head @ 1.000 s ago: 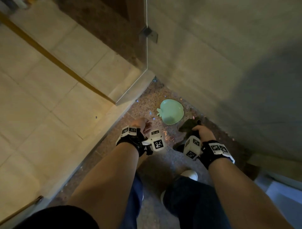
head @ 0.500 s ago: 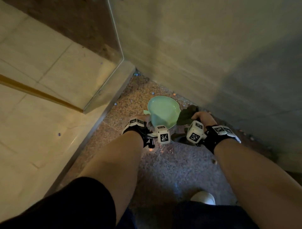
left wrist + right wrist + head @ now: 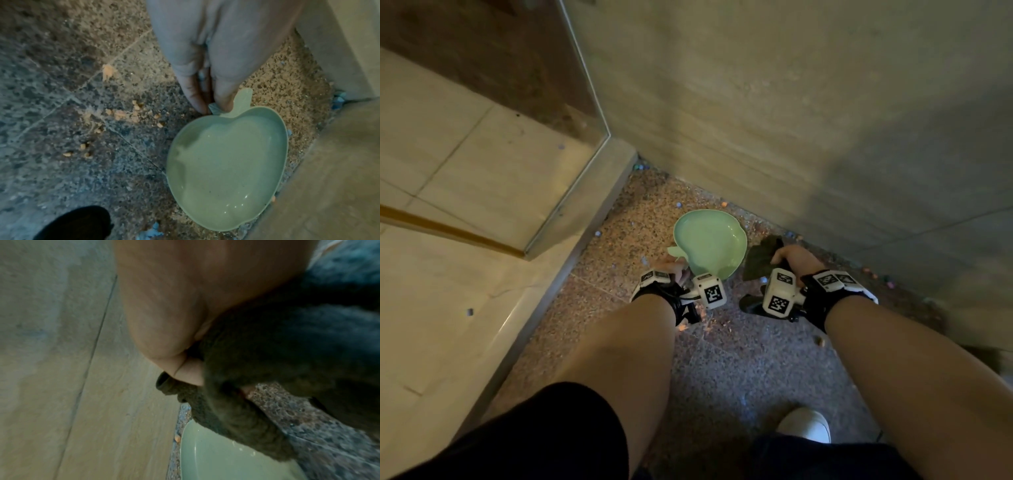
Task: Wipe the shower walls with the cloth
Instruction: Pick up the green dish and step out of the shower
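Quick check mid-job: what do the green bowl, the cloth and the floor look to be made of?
Bowl: likely plastic, pale green with a satin gloss; small highlights glint inside, and its stem tab looks thin and moulded.
Cloth: dark knitted or terry fabric; a ribbed, fuzzy edge shows in the right hand.
Floor: speckled stone, granite or terrazzo, cut by thin joint lines.

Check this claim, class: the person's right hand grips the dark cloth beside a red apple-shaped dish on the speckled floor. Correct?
One error: the apple-shaped dish is pale green, not red, as the head view shows. The right hand does grip the dark cloth beside it on the speckled floor.
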Available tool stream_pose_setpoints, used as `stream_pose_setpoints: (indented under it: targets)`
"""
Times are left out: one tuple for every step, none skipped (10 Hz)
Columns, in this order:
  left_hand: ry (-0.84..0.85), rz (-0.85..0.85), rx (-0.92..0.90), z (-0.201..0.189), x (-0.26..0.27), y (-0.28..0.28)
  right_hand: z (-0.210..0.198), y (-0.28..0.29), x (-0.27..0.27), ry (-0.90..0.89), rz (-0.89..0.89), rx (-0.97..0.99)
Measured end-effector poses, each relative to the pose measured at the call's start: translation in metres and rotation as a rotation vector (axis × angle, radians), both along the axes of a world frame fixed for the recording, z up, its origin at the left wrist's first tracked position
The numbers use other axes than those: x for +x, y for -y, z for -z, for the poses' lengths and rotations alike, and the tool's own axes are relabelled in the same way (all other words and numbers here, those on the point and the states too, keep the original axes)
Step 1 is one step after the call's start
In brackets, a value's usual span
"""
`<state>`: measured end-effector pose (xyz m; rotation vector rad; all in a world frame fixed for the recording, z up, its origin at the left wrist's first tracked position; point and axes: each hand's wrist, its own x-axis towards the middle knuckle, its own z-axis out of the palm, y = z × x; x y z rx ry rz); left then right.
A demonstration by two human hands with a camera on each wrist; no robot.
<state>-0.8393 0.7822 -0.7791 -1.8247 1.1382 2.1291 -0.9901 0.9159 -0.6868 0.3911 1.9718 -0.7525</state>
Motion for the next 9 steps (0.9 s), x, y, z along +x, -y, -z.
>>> stream_pose_setpoints:
  targets:
    - [-0.013,0.036,-0.035,-0.013,0.001,0.002,0.005,0.001,-0.004,-0.042,-0.004,-0.006]
    - [-0.012,0.064,-0.095,-0.026,0.004,0.006,-0.013,0.003,0.0,-0.013,0.081,-0.003]
    - [-0.014,0.139,-0.173,-0.041,0.007,0.007,-0.016,-0.001,0.001,-0.009,0.091,-0.007]
    - [-0.002,0.14,-0.195,-0.072,0.014,0.008,-0.031,-0.004,0.006,0.022,0.212,-0.128]
    - [0.037,0.126,-0.208,-0.118,0.022,0.01,-0.06,-0.007,0.014,0.074,0.283,-0.206]
    - [0.079,0.019,-0.194,-0.174,0.034,0.009,-0.124,-0.007,0.031,0.138,0.359,-0.259]
    - [0.053,0.001,-0.2,-0.233,0.051,0.003,-0.19,-0.011,0.043,0.132,0.384,-0.309]
    - [-0.011,0.067,-0.214,-0.306,0.07,-0.009,-0.275,-0.01,0.06,0.126,0.356,-0.301]
    - [0.028,0.042,-0.183,-0.395,0.091,-0.02,-0.362,-0.012,0.081,0.137,0.348,-0.345]
